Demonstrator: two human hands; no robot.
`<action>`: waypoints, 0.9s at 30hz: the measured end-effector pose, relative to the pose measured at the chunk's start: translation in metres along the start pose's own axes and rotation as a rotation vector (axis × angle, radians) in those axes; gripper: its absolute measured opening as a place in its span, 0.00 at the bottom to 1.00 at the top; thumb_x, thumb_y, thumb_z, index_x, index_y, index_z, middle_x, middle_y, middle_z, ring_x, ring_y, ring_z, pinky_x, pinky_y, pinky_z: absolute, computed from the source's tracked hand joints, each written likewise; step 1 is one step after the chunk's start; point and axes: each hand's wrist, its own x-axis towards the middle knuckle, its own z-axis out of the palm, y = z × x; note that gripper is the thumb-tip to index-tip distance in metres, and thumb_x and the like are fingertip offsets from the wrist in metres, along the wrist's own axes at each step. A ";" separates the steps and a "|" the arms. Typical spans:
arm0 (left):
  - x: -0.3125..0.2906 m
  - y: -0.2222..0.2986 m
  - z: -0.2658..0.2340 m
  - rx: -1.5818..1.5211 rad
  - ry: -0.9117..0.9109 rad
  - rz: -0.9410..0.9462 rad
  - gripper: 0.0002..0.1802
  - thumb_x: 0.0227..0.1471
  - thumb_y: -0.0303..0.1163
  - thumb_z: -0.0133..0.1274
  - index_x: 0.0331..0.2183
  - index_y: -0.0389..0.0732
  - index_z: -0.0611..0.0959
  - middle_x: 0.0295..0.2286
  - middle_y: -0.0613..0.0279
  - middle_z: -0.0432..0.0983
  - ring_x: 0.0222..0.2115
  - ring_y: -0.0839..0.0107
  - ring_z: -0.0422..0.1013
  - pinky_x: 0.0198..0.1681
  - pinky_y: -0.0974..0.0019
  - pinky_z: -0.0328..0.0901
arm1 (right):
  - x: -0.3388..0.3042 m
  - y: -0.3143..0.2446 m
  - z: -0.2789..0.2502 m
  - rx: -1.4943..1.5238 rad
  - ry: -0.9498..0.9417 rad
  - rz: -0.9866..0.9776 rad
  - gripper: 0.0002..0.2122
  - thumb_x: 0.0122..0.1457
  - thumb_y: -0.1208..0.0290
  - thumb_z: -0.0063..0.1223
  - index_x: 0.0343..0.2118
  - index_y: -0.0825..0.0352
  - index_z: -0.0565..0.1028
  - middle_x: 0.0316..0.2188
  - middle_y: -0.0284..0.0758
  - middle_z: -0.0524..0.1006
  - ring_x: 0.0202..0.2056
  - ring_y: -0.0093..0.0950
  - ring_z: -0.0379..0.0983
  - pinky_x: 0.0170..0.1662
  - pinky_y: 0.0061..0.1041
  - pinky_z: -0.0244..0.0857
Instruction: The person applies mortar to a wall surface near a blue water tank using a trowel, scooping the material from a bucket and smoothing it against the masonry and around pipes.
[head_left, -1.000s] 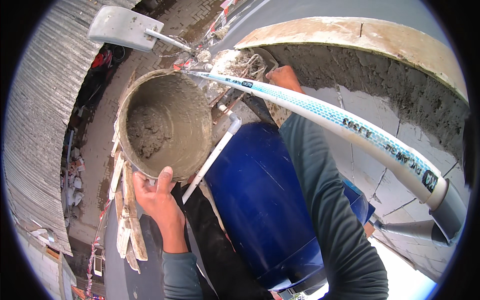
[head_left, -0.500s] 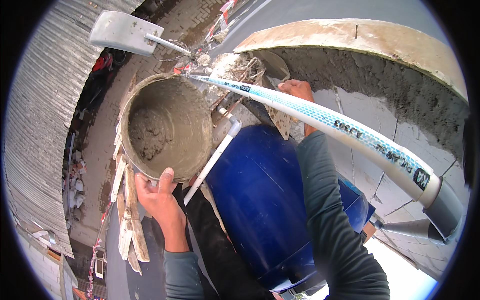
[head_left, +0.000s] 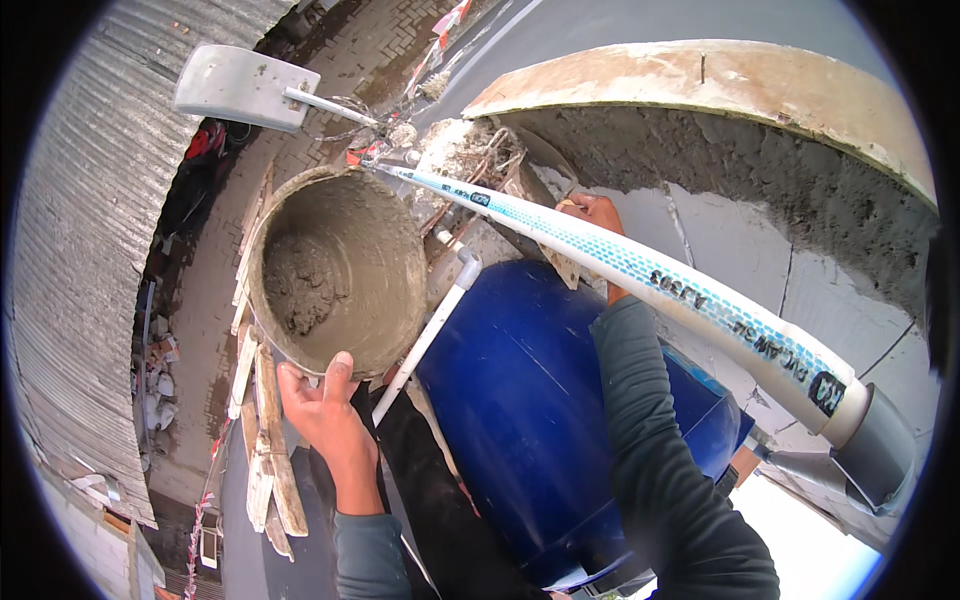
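Observation:
A mortar-caked bucket (head_left: pixel 395 300) with wet grey mortar (head_left: pixel 300 285) at its bottom rests on wooden slats. My left hand (head_left: pixel 322 405) grips its near rim, thumb over the edge. Past a long white pipe (head_left: pixel 640 270), my right hand (head_left: pixel 598 216) is closed on the handle of a trowel (head_left: pixel 535 215), whose dark blade lies against the block wall (head_left: pixel 700 240), next to a heap of mortar (head_left: pixel 460 150). A large blue barrel (head_left: pixel 530 400) stands between my forearms.
Rough grey render (head_left: pixel 800 190) covers the wall under a concrete ledge (head_left: pixel 700 80). A thin white pipe with an elbow (head_left: pixel 440 315) leans between bucket and barrel. A street-lamp head (head_left: pixel 245 85) juts out at upper left. Corrugated roofing (head_left: pixel 80 250) and paving lie far below.
My right hand with the trowel has dropped from near the bucket's far rim down and to the right along the wall. My left hand has stayed on the bucket rim.

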 end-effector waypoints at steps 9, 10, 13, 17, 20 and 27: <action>-0.004 0.008 0.005 -0.016 0.015 0.015 0.14 0.53 0.23 0.61 0.40 0.39 0.74 0.40 0.64 0.75 0.38 0.75 0.74 0.36 0.71 0.70 | 0.019 -0.010 0.014 0.064 -0.013 0.040 0.23 0.57 0.64 0.59 0.49 0.81 0.78 0.31 0.47 0.83 0.25 0.28 0.79 0.35 0.31 0.71; -0.004 0.009 0.006 -0.019 0.023 0.012 0.14 0.53 0.23 0.61 0.41 0.39 0.74 0.40 0.64 0.75 0.38 0.75 0.74 0.36 0.71 0.70 | 0.016 -0.013 0.012 0.065 0.021 0.016 0.22 0.57 0.65 0.59 0.47 0.81 0.79 0.29 0.46 0.83 0.24 0.28 0.79 0.34 0.31 0.71; -0.004 0.007 0.006 -0.041 0.015 0.016 0.14 0.53 0.24 0.61 0.41 0.39 0.75 0.39 0.64 0.75 0.37 0.76 0.74 0.36 0.71 0.70 | 0.011 -0.013 0.005 0.004 0.048 -0.082 0.19 0.57 0.66 0.59 0.43 0.80 0.80 0.25 0.42 0.81 0.22 0.27 0.78 0.31 0.30 0.70; -0.002 0.003 0.005 -0.028 0.006 0.019 0.14 0.53 0.24 0.61 0.41 0.40 0.75 0.38 0.65 0.76 0.37 0.77 0.73 0.36 0.72 0.70 | 0.020 -0.014 -0.008 -0.107 -0.058 -0.119 0.15 0.57 0.66 0.59 0.35 0.78 0.80 0.23 0.40 0.79 0.20 0.29 0.77 0.29 0.30 0.69; -0.001 0.002 0.005 -0.029 0.001 0.027 0.14 0.53 0.24 0.61 0.41 0.40 0.75 0.38 0.65 0.76 0.36 0.77 0.73 0.36 0.72 0.70 | 0.031 -0.013 -0.003 -0.082 -0.091 -0.055 0.14 0.57 0.66 0.58 0.32 0.76 0.80 0.22 0.40 0.79 0.20 0.30 0.77 0.29 0.31 0.69; 0.000 0.000 0.002 -0.012 0.006 0.028 0.16 0.53 0.24 0.61 0.44 0.39 0.76 0.39 0.64 0.76 0.36 0.76 0.74 0.36 0.72 0.70 | 0.073 -0.010 0.022 -0.099 -0.135 0.024 0.14 0.54 0.65 0.58 0.27 0.76 0.80 0.22 0.42 0.80 0.21 0.32 0.78 0.32 0.35 0.70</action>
